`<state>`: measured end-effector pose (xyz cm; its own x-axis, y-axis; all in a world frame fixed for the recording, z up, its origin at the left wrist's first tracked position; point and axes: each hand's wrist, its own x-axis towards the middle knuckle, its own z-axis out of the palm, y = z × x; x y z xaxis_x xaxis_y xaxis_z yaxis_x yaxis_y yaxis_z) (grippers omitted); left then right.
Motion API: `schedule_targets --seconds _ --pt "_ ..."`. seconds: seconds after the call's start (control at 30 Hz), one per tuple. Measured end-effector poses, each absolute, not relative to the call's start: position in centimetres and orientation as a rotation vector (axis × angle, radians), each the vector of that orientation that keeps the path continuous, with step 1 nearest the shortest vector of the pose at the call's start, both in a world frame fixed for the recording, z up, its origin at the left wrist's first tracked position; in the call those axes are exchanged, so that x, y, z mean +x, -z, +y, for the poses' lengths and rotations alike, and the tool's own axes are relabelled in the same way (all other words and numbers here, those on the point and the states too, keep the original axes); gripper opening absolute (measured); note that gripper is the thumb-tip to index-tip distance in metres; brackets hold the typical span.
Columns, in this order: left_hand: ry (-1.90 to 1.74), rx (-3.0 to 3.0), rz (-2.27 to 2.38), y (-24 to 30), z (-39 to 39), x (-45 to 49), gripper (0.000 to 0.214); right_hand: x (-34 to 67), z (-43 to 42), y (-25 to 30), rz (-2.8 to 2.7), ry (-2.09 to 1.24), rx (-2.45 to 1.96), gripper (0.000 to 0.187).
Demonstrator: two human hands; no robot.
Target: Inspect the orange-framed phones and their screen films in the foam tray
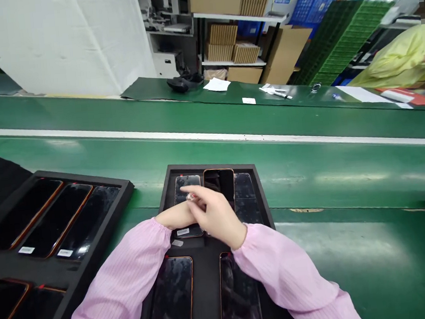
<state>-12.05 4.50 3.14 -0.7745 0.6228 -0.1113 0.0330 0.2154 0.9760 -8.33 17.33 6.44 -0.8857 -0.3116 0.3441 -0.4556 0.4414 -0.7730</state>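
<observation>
Green tabletop (312,180): over the tray's (165,194) far-left phone (189,183), my right hand (220,219) pinches a tab (190,196); left hand's (173,216) grip is hidden. Peeling, I judge: needs a slow pull.

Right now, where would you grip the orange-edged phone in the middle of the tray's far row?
Take the phone by its far short end, probably from above: it lies flat in the tray, neighbours flank both long edges, and the right hand covers its near end.
</observation>
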Motion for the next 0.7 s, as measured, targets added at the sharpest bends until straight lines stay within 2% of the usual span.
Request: schedule_targets --seconds 0.07,0.1,0.17,0.23,0.4,0.53,0.7 --pt "-1.574 0.603 1.857 -2.7 4.5 -12.1 0.055 -9.9 19.0 -6.5 -2.338 -1.807 0.560 0.037" --pt "-1.576 0.587 1.747 -2.4 4.5 -12.2 0.066 -10.9 20.2 -6.4 -2.240 -1.879 0.461 0.037" --pt "-1.606 0.519 1.575 -2.0 4.6 -12.2 0.083 -13.0 23.3 -5.8 -2.157 -1.708 0.206 0.032" --pt "-1.615 0.446 1.511 -1.9 4.6 -12.2 0.090 -14.4 26.4 -4.7 -2.375 -1.296 0.031 0.030" --pt "-1.618 0.359 1.538 -2.5 5.2 -11.7 0.081 -14.4 29.7 -1.9 -2.707 -0.937 0.156 0.017" --pt "-1.642 0.380 1.588 -3.0 5.6 -11.0 0.076 -13.5 29.0 -1.5 -2.846 -0.701 0.253 0.033" --pt "-1.355 0.561 2.065 -3.4 6.0 -10.3 0.061 -13.6 28.9 -2.0 -2.892 -0.531 0.138 0.026"
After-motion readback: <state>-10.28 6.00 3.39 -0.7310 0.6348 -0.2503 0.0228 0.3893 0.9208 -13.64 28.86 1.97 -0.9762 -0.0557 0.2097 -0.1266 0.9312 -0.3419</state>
